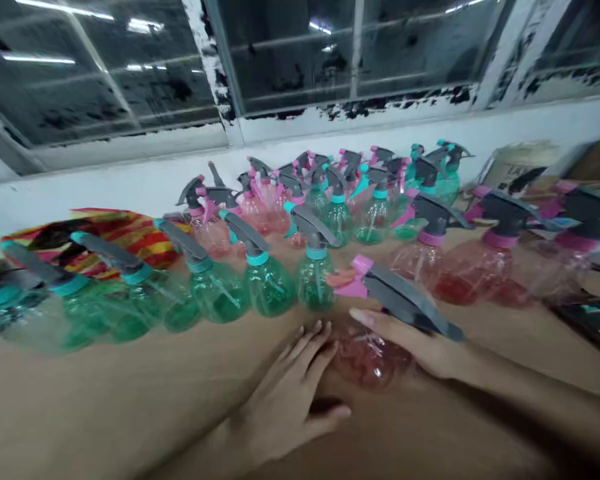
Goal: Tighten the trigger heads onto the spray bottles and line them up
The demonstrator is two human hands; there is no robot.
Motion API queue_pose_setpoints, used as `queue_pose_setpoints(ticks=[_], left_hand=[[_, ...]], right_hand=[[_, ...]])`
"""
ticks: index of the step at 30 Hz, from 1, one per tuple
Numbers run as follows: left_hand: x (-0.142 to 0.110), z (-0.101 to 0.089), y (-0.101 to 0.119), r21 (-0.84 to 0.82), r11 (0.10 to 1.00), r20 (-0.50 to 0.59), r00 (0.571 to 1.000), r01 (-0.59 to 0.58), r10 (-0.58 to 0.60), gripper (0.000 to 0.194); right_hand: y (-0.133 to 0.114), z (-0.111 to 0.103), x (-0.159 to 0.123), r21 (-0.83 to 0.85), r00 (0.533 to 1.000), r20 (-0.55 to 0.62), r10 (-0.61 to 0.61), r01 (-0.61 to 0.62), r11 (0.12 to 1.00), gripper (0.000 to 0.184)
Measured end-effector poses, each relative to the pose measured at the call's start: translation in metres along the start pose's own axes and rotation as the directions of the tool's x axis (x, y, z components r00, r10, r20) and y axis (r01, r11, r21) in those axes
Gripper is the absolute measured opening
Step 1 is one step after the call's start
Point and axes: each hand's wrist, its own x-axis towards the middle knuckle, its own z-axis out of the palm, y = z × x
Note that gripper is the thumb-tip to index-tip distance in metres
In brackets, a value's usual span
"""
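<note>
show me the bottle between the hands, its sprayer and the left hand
Bottle (373, 360): head view, on its pinkish body.
Sprayer (405, 298): head view, on its grey top.
Left hand (290, 395): head view, on its back.

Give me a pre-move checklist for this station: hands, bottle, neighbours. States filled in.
1. Right hand wrapped around the neck of the pink-and-grey trigger spray bottle: ok.
2. Left hand touching that bottle's side: cannot tell; it is open, fingertips right beside it.
3. Sprayer head fully seated: cannot tell; the right hand hides the joint.
4. Turquoise-collared green spray bottles in the front row standing: ok.
5. Pink-collared spray bottles at right standing: ok.
6. Picture sharp throughout: not ok; the leftmost bottles are motion-blurred.
</note>
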Motion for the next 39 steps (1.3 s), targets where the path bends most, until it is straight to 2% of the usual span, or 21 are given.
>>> queue_pose_setpoints(ticks=[8,12,17,23,31,34,39], left_hand=[[-0.0017,0.0001,-0.0036,-0.001,1.000,-0.030,0.999,-0.021,0.021,0.068],[-0.0008,-0.0029,-0.0046,0.000,1.000,-0.028,0.999,-0.027,0.027,0.064],[-0.0005,-0.0034,-0.0055,0.036,0.999,-0.017,0.999,-0.035,0.036,0.062],[-0.0011,-0.0009,-0.0077,0.056,0.997,-0.040,0.998,-0.048,0.050,0.060],[-0.0009,-0.0016,-0.0072,0.031,0.999,-0.073,0.997,-0.036,0.039,0.057],[-0.0005,-0.0033,-0.0062,0.025,0.999,-0.073,0.997,-0.036,0.038,0.057],[0.0001,-0.0022,-0.0066,0.040,0.998,-0.049,0.998,-0.040,0.042,0.058]], right_hand=[[0.0005,-0.0033,0.0035,-0.027,0.999,0.007,-0.039,0.039,0.999,0.019],[0.0014,-0.0027,0.0034,-0.029,0.999,-0.030,-0.041,0.040,0.999,0.006],[0.0063,-0.0028,0.0009,-0.089,0.997,-0.063,-0.038,0.032,0.996,0.013],[0.0037,-0.0037,0.0024,-0.090,0.996,-0.045,-0.075,0.071,0.993,0.009],[0.0035,-0.0042,0.0003,-0.122,0.997,-0.031,-0.075,0.071,0.990,0.022],[0.0024,-0.0041,0.0008,-0.145,0.992,-0.037,-0.118,0.112,0.983,0.020],[-0.0008,-0.0040,0.0028,-0.178,0.989,-0.048,-0.139,0.128,0.976,0.004]])
